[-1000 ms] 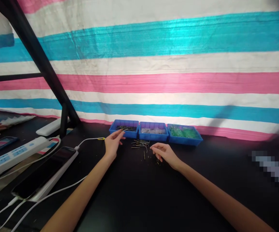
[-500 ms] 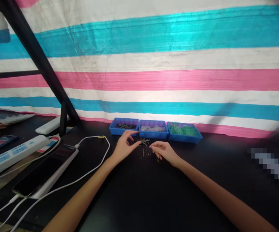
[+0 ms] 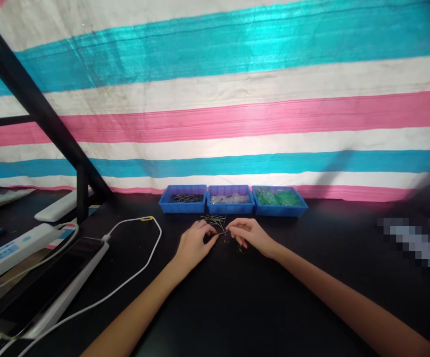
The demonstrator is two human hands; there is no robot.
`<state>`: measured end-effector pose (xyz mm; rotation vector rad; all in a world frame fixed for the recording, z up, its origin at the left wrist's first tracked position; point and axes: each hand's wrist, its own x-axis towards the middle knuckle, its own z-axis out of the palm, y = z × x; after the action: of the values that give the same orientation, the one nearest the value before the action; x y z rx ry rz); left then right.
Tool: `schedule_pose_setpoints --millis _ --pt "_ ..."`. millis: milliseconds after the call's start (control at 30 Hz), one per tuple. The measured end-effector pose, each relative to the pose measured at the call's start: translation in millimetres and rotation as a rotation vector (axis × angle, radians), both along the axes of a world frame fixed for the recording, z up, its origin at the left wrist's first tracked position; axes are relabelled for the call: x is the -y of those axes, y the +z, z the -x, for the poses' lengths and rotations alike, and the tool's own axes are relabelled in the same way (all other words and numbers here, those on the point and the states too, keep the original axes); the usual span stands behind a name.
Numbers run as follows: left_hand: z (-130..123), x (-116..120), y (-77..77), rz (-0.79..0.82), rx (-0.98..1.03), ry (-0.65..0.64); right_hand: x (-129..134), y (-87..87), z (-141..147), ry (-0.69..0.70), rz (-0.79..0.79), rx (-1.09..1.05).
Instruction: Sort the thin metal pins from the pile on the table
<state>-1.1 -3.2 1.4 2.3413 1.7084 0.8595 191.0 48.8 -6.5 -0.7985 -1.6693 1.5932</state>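
Head view, centre: left hand (image 3: 195, 244) pinches pin (image 3: 222, 233) in fingers; right hand (image 3: 255, 235), can't tell grip; I'd keep pin steady.

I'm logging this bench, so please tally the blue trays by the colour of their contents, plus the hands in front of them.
Blue tray with dark contents: 1
Blue tray with whitish contents: 1
Blue tray with green contents: 1
Hands, left hand and right hand: 2
Total: 5
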Motion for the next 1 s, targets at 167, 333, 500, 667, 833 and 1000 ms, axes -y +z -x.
schedule_pose_setpoints --millis 167,333,500,667,833,1000 --pt "-3 1 1.7 0.008 0.022 0.014 -7 2.4 -4 0.029 0.291 -0.256" --pt "-5 0 2.9 0.003 0.024 0.011 -15 5.8 -10 0.066 0.518 -0.442" --pt "-4 -1 1.9 -0.002 -0.006 -0.012 -20 5.0 -11 0.039 0.579 -0.501" --pt "-5 -1 1.4 0.014 -0.047 -0.014 -21 4.3 -10 0.045 0.6 -0.535" --pt "-7 1 3.8 0.019 -0.034 -0.059 -22 2.1 -10 0.08 0.665 -0.6" --pt "-8 4 3.0 0.018 -0.066 -0.107 -23 0.7 -12 0.115 0.691 -0.639"
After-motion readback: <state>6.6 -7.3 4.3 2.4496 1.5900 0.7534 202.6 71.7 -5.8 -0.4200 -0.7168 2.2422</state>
